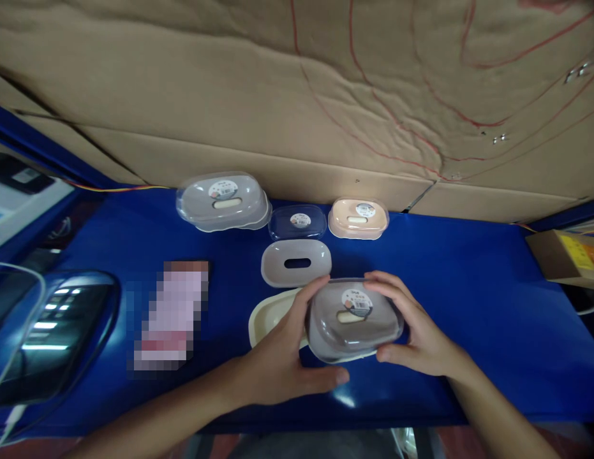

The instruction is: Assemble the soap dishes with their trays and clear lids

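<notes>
A grey soap dish (320, 338) with a clear lid, a round paper label and a cream slot in its middle is held tilted above the blue table. My right hand (416, 331) grips its right end, fingers at the far edge and thumb at the near edge. On its left end rest the fingers of my left hand (282, 360), whose thumb sticks out in front, apart from the dish. Beneath and behind my left hand lies a cream soap dish base (265, 319), partly covered. Just beyond is a loose grey slotted tray (272, 264), and behind that a clear lid (282, 224) with a label.
Stacked lidded grey soap dishes (186, 197) stand at the back left, a lidded peach one (337, 220) at the back right. A phone-like blurred item (172, 312) and a black glossy device (52, 331) with cables lie left. Cardboard (230, 95) lines the back; a box (559, 258) stands right.
</notes>
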{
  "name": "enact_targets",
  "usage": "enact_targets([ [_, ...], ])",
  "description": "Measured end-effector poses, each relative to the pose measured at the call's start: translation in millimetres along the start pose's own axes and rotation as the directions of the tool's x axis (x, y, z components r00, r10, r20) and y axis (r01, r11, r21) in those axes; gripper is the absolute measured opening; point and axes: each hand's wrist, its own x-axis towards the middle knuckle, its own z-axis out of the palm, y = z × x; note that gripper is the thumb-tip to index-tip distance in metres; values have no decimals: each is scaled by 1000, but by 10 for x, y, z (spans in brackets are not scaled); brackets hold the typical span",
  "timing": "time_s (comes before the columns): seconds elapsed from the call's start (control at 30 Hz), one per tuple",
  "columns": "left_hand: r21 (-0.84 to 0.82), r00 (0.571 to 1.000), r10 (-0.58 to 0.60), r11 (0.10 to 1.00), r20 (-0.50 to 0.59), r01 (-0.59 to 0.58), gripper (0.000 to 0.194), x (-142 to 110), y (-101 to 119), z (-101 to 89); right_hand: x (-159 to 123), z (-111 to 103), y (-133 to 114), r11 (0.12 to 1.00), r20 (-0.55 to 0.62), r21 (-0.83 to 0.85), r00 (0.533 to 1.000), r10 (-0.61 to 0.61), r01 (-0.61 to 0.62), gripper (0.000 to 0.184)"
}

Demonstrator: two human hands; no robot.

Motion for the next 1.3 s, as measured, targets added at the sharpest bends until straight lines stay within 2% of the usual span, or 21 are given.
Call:
enact_targets([
  [0.1,-35,998,9,999,-70,-12,98,27,-8,4,39,-44,79,1000,38,-5,999,-28,29,84],
  [0.17,-4,995,29,1000,-92,-29,96,30,-4,13,160,-130,223,999,-43,-50,999,-23,21,75],
  [0.23,41,995,56,998,-81,-53,97,20,2,22,364,-226,417,976,-181,-218,983,-16,-24,62],
  [0.27,60,995,72,996,-69,-68,99,14,3,25,483,-268,515,937,-205,-345,979,-21,-52,62],
  [0.33,87,994,102,991,-48,-97,102,7,1,25,705,-323,679,831,-149,-554,988,-32,-57,65],
  [0.4,104,992,116,988,-38,-112,103,10,-5,19,841,-341,784,745,-101,-666,994,-41,-37,63],
  [0.5,103,992,116,988,-44,-111,102,24,-19,-6,824,-345,854,684,-155,-726,986,-64,-70,58],
  [0.6,69,993,91,994,-70,-86,101,34,-31,-40,659,-387,849,651,-283,-737,958,-48,-184,57],
  [0.67,29,993,50,998,-103,-47,98,37,-38,-59,562,-421,780,659,-389,-703,920,-45,-265,56],
  [0.7,2,993,26,1000,-119,-26,97,37,-43,-65,529,-428,720,697,-418,-665,907,-49,-269,55],
  [0.73,-27,991,3,1000,-133,-6,97,38,-48,-69,506,-423,644,762,-405,-607,913,-50,-227,56],
  [0.77,-57,989,-17,998,-144,8,96,39,-54,-69,491,-405,558,843,-340,-519,939,-49,-144,59],
  [0.83,-116,986,-38,993,-164,19,97,41,-69,-66,476,-332,378,965,-81,-257,994,-73,49,79],
  [0.9,-170,981,-41,985,-187,8,100,49,-83,-58,473,-237,233,992,142,-55,984,-104,113,104],
  [0.93,-193,979,-39,981,-198,0,101,55,-90,-53,476,-193,184,994,187,-18,977,-105,111,110],
  [1.03,-247,975,-37,969,-221,-19,105,84,-102,-37,507,-127,126,994,155,20,982,-107,105,103],
  [1.23,-265,963,-48,964,-264,-24,101,104,-130,-24,655,-196,173,963,116,250,985,-130,98,78],
  [1.3,-226,957,-37,974,-287,-30,109,89,-138,-31,748,-214,232,953,5,287,995,-100,94,71],
])
